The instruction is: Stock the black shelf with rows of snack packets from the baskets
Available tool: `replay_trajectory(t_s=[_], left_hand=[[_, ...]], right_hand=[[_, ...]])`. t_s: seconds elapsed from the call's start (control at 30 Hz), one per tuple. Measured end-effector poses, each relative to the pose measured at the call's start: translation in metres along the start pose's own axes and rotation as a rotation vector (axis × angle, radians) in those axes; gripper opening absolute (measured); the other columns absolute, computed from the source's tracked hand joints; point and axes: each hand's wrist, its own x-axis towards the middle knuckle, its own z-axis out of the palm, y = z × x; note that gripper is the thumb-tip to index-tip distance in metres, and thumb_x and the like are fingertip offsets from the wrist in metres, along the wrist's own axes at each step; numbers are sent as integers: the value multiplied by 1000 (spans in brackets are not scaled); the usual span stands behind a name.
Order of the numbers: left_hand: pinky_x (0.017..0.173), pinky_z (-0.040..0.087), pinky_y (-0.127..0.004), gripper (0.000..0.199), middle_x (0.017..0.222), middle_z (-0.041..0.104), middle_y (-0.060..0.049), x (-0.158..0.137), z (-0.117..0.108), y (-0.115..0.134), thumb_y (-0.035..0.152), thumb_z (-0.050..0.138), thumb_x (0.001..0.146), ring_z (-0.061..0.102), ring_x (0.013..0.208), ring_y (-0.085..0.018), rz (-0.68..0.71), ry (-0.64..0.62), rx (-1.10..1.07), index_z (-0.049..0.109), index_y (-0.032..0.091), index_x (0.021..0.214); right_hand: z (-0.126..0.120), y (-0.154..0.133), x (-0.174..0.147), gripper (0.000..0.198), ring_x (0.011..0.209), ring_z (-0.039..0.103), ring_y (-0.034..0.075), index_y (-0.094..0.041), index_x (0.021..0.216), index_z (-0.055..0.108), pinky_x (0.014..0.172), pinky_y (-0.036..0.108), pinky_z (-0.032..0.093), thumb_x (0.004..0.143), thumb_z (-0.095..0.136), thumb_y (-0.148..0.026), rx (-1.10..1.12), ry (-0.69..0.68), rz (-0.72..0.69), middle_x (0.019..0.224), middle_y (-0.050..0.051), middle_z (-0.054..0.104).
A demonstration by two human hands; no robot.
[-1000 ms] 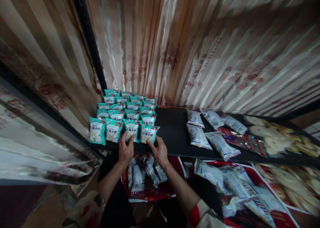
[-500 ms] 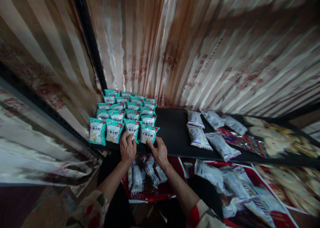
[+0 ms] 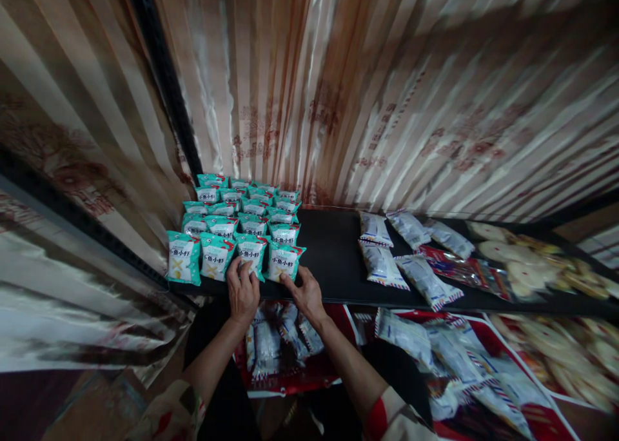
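Small teal-and-white snack packets stand in tight rows at the left end of a black shelf (image 3: 329, 254). My left hand (image 3: 243, 293) is closed on the lower part of the third snack packet (image 3: 251, 253) in the front row, fingers bent against its face and left edge. At the row's right end, my right hand (image 3: 305, 294) has its thumb on the front of another snack packet (image 3: 284, 260); its fingers curl round the right side, partly hidden. Two more front packets, a left-end packet (image 3: 184, 258) and its neighbour (image 3: 216, 258), stand untouched.
White-and-blue packets (image 3: 382, 264) lie farther right on the shelf, beside a red packet (image 3: 459, 270) and bags of pale round pieces (image 3: 522, 267). Below are red-edged boxes (image 3: 290, 389) with more packets. A dark upright post (image 3: 164, 73) and curtains (image 3: 290, 106) border the shelf.
The view has shifted slightly, so the packets sit a little farther left and lower in the picture. Both hands stay at the same two front packets, with hardly any movement.
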Motion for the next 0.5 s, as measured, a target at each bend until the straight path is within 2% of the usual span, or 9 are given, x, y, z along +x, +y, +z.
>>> replay_trajectory(t_s=[0.17,0.23,0.37,0.43,0.5], left_hand=[[98,39,-49,30,126,42,-21,-6,-3,3,16,44,87,40,124,-31,96,-1,39,51,10,116],[99,38,-49,32,127,43,-20,-10,-5,8,16,48,86,37,127,-32,188,-8,53,52,11,118],[102,36,-46,37,129,42,-14,-19,-6,22,13,53,83,35,129,-30,384,-79,21,55,20,119],[103,36,-46,37,129,43,-13,-21,-3,27,11,53,83,36,129,-30,420,-96,16,56,23,118],[102,36,-45,37,128,44,-14,-21,1,29,11,53,83,37,129,-30,424,-93,19,56,21,119]], right_hand=[[2,2,0,35,81,61,21,-17,97,61,75,32,49,81,53,-47,-10,-49,35,87,7,63],[2,2,0,37,83,61,21,-17,101,60,76,33,49,81,54,-47,13,-54,55,89,8,63],[0,2,-4,49,96,59,24,-16,114,56,86,38,48,79,57,-50,99,-10,44,102,10,62],[-3,4,-6,53,101,57,24,-16,118,54,90,40,46,79,56,-52,134,5,35,108,11,60],[-8,7,-7,52,107,54,24,-17,121,52,94,41,45,83,50,-52,171,18,43,114,12,58]])
